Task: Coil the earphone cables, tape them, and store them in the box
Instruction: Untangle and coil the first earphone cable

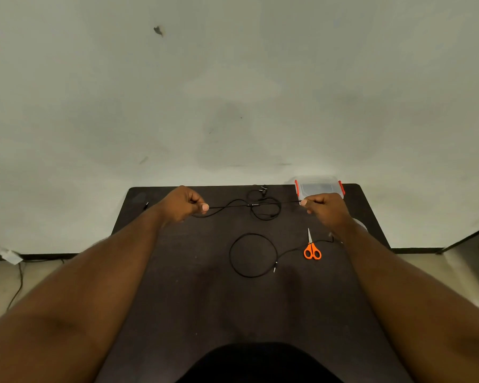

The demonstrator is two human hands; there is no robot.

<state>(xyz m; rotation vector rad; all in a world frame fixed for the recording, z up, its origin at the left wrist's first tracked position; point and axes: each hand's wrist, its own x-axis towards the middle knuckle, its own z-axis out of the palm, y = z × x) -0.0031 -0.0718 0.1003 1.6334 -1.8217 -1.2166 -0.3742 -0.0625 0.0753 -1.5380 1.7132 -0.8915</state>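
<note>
Both hands were up over the far part of the dark table. The left hand pinched one earphone cable between thumb and curled fingers; the right hand pinched the same cable farther along. The span between them ran straight and taut, presumably to pull out kinks before coiling. The remainder of that cable lay slack in loose loops on the table beneath the span, earbuds near the far edge.

A second cable lay nearer the person in one open loop, plug end showing, untaped; its tail ran under the orange scissors. The scissors sat just beside the right forearm, likely within reach for cutting tape. No tape could be made out.

The clear box, red clips on its sides, stood at the far right corner, just behind the right hand. Whether it held anything could not be told.

Judgement: early stage, nothing coiled or stored yet.
</note>
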